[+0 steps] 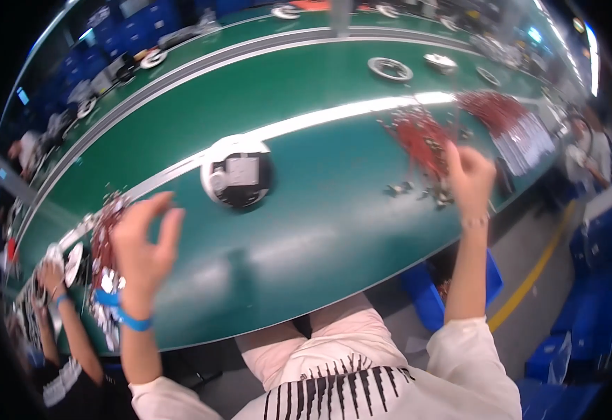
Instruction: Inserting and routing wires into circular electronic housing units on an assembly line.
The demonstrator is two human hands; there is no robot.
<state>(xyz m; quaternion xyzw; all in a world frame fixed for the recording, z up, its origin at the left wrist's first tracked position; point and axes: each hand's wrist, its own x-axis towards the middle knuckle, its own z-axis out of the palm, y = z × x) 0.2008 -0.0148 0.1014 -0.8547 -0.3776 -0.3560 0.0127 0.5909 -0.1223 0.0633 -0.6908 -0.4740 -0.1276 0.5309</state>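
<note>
A round black-and-white device (237,172) sits near the middle of the green worktop (320,231), on a pale stripe that runs along it, and everything else is placed from it here.

The left hand (141,252) is raised to the lower left of the device, well apart from it. Its fingers (168,231) are spread and loosely curled, a wide grip with nothing in it. A blue band (125,313) circles that wrist. Just left of the hand lies a heap of red wires with white ends (104,241).

The right hand (470,178) is raised to the right of the device, its fingers bunched together in a narrow grip. It sits right against a bundle of red wires (421,143), but motion blur hides whether it actually pinches a strand. Small dark connectors (418,190) lie just left of it on the worktop.

Farther right of the device, a second fan of red wires with white ends (512,126) is spread out. Beyond the device, a white ring (390,68) rests on the worktop. At lower left, another person's hand (50,276) works at the worktop's edge.
</note>
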